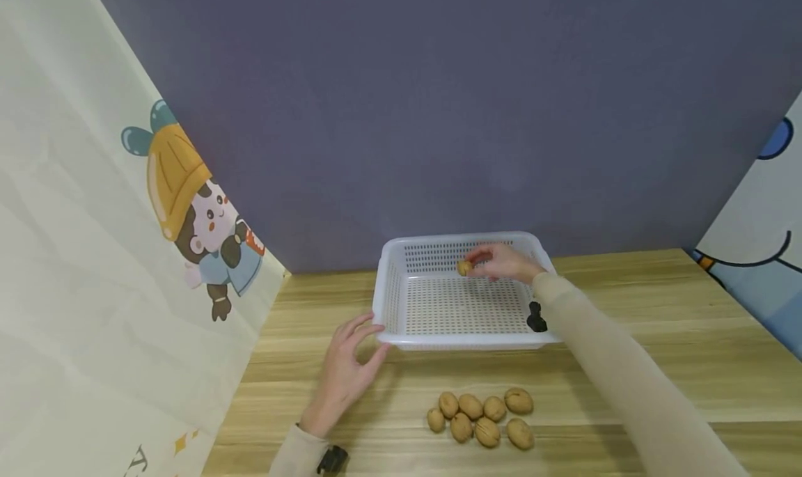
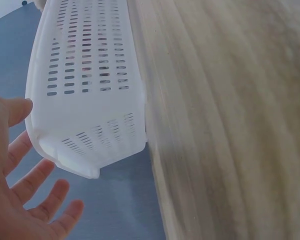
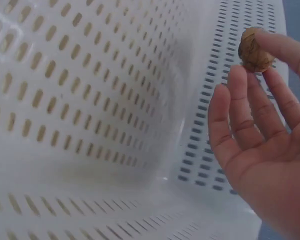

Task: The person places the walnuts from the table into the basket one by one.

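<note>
A white perforated plastic basket (image 1: 464, 339) stands on the wooden table against the dark back panel. Over its inside, my right hand (image 1: 501, 262) pinches a walnut (image 1: 464, 267) between thumb and fingertips. In the right wrist view the same walnut (image 3: 255, 50) shows near the basket's slotted far wall (image 3: 205, 115). My left hand (image 1: 348, 365) is at the basket's near left corner, fingers spread and fingertips right at the rim. The left wrist view shows the thumb and fingers (image 2: 32, 182) around that corner. Several walnuts (image 1: 470, 406) lie in two loose rows in front of the basket.
A dark blue-grey panel (image 1: 438, 115) rises behind the table (image 1: 626, 338). A pale wall cloth with a cartoon figure (image 1: 209, 219) borders the left side, and another printed cloth (image 1: 767, 233) the right. Black wrist devices (image 1: 333, 459) sit on both sleeves.
</note>
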`<state>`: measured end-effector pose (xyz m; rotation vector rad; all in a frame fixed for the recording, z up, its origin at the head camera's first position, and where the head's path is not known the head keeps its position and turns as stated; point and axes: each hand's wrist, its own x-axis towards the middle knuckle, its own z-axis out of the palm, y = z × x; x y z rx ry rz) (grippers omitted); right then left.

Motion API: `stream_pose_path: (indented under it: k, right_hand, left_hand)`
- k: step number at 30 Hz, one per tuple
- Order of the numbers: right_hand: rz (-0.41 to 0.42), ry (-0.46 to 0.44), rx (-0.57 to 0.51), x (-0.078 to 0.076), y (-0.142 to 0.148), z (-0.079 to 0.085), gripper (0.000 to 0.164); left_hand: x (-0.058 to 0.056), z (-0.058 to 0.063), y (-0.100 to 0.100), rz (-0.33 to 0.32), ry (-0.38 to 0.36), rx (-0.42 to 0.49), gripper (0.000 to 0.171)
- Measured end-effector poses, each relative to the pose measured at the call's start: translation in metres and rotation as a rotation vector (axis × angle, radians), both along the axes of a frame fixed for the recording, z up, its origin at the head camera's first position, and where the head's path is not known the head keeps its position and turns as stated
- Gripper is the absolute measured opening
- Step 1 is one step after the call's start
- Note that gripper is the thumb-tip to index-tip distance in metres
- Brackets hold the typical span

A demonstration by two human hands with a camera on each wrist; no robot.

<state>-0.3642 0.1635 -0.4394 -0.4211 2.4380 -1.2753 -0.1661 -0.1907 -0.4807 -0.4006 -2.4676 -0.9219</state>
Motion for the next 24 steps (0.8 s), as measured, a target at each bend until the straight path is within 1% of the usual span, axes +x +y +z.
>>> stream_pose_path:
  k: [6,10,17,24]
  right_hand:
    - [-0.029,0.015,0.065,-0.004,-0.005,-0.014,0.048]
    - [-0.034,-0.002,0.104,-0.003,-0.007,-0.02,0.047]
    - [-0.008,0.033,0.155,0.0,-0.008,-0.021,0.05]
    - [0.003,0.044,0.195,-0.003,-0.009,-0.022,0.049]
  left_hand:
    - [-0.001,0.0,0.0,-0.001,0.036,-0.013,0.033]
    - [-0.001,-0.002,0.0,-0.008,0.052,-0.028,0.032]
    - [-0.001,-0.002,0.0,-0.005,0.051,-0.014,0.031]
    - [0.0,-0.001,0.0,-0.003,0.044,-0.007,0.032]
